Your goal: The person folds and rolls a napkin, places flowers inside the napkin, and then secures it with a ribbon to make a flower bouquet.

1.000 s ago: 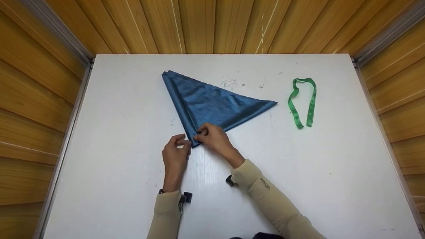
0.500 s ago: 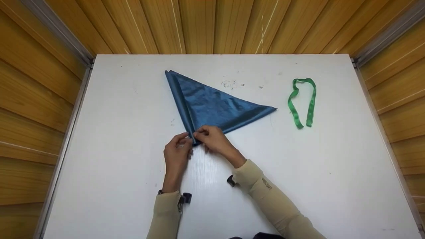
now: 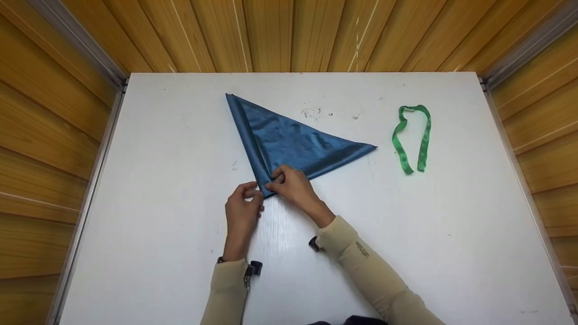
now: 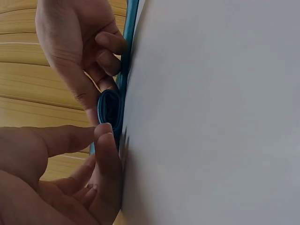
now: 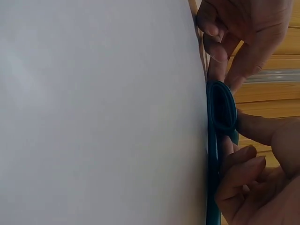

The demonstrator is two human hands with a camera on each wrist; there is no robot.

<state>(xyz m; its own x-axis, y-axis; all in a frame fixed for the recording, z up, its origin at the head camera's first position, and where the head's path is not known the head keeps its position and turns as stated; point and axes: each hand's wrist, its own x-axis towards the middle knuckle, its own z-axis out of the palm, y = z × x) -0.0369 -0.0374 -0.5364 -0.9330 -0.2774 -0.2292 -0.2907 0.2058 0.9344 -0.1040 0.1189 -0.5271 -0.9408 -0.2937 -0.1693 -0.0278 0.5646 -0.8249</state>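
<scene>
Pinching rolled edge of blue cloth [image 3: 293,140] on worktop [image 3: 456,207] in narrow grip of right hand [image 3: 293,187]; pinching roll's near end between fingertips of left hand [image 3: 241,208].

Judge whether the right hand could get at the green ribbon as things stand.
Probably yes: the green ribbon lies off to the right, with nothing upright in between. The right hand pinches the partly rolled blue cloth, so it would likely have to let go first.
</scene>
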